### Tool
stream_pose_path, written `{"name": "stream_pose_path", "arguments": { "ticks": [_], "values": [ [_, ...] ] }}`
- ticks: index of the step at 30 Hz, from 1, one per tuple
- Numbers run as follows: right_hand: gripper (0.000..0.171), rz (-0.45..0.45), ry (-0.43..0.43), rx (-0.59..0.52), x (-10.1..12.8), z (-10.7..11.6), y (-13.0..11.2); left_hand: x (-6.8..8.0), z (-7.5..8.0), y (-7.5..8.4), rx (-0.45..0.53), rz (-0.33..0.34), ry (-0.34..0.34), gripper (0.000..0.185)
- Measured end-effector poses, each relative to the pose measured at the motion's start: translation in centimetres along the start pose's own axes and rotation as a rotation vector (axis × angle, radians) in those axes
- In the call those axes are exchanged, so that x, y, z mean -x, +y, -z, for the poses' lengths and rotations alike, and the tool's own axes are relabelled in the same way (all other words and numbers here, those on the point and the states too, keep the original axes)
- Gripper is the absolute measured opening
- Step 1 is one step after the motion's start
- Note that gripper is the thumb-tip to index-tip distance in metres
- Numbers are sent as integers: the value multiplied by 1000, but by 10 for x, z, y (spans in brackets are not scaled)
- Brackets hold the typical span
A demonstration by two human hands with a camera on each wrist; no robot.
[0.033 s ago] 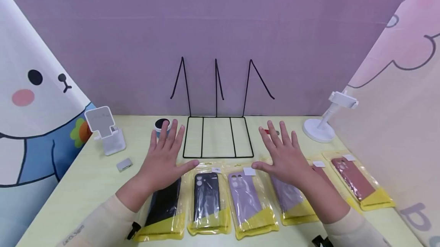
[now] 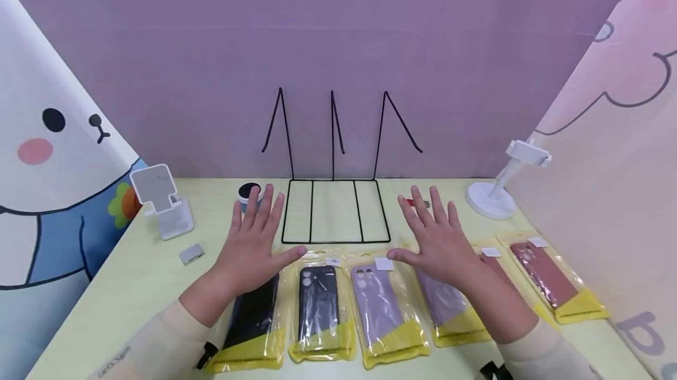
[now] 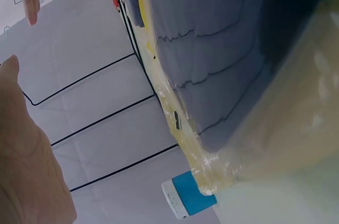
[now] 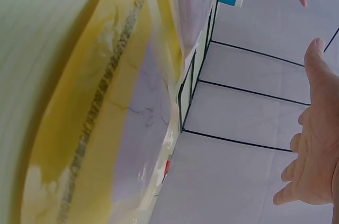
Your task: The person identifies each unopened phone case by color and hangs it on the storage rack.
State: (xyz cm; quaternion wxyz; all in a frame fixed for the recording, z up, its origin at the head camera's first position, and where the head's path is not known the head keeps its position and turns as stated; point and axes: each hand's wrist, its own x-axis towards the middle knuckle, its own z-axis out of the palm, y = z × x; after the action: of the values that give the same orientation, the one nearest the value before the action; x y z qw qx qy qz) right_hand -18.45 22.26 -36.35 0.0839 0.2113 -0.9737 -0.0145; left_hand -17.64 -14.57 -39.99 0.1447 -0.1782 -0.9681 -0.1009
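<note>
Black wire forms the display rack [image 2: 338, 243], its base on the pale tabletop [image 2: 132, 286] and its three bent arms rising from the base's far edge before a purple cloth [image 2: 338, 45]. In front of the rack, six bagged phone cases lie in a row that reaches past its right side: from the left, a black case [image 2: 251, 318], a dark blue-grey case [image 2: 318, 303], a lilac case [image 2: 376, 303], a second lilac case [image 2: 441, 298], a reddish case [image 2: 497, 268] and a dusky red case [image 2: 545, 274]. Lying flat, they probably keep steady and show their colours.

At the rack's front left the left hand [image 2: 254, 251] is raised with fingers spread, gripping nothing; at its front right the right hand [image 2: 436, 245] matches it, likewise bare. Both seem lifted clear of the bags, perhaps simply to rest in a neutral pose.

Left of the rack are a blue-and-white tub [image 2: 248, 192], a phone stand [image 2: 176, 218] and a small grey block [image 2: 191, 254]; right of it, a round-based holder [image 2: 492, 201], probably set aside to leave the middle free.
</note>
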Motion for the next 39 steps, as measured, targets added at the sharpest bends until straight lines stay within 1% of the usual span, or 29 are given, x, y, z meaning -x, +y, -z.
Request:
{"name": "stream_pose_path", "arguments": {
  "ticks": [5, 9, 12, 16, 18, 20, 22, 25, 27, 29, 32, 35, 37, 39],
  "values": [
    [105, 12, 12, -9, -1, 0, -1, -1, 0, 0, -3, -7, 5, 106],
    [106, 13, 44, -21, -3, 0, 0, -3, 1, -1, -11, -18, 11, 106],
    [106, 16, 53, -25, -4, 1, 0, -5, 3, -1, -21, -13, 14, 106],
    [106, 14, 36, -35, -3, 2, 0, -8, 3, -1, -29, -10, 9, 107],
    [106, 11, 24, -49, -3, 4, 1, -12, 3, -1, -13, -14, -1, 107],
    [105, 12, 2, -85, -5, 5, 1, -16, 2, -3, 5, -22, -24, 107],
    [102, 15, -39, -138, -6, 5, 0, -21, 0, -6, 45, -29, -62, 107],
    [94, 7, -159, -210, -11, 0, -3, -30, -5, -14, 123, -38, -144, 106],
    [86, 9, -239, -233, -16, -7, -5, -38, -7, -19, 194, -48, -203, 104],
    [80, 20, -303, -237, -20, -16, -7, -47, -11, -25, 256, -48, -272, 102],
    [73, 65, -350, -244, -28, -29, -9, -58, -17, -32, 348, -19, -397, 96],
    [67, 119, -380, -241, -34, -39, -11, -67, -25, -38, 353, 4, -502, 90],
    [63, 152, -395, -214, -39, -43, -13, -72, -32, -41, 335, 1, -541, 88],
    [58, 170, -403, -188, -42, -45, -15, -77, -38, -43, 304, -4, -562, 88]
  ]
}}
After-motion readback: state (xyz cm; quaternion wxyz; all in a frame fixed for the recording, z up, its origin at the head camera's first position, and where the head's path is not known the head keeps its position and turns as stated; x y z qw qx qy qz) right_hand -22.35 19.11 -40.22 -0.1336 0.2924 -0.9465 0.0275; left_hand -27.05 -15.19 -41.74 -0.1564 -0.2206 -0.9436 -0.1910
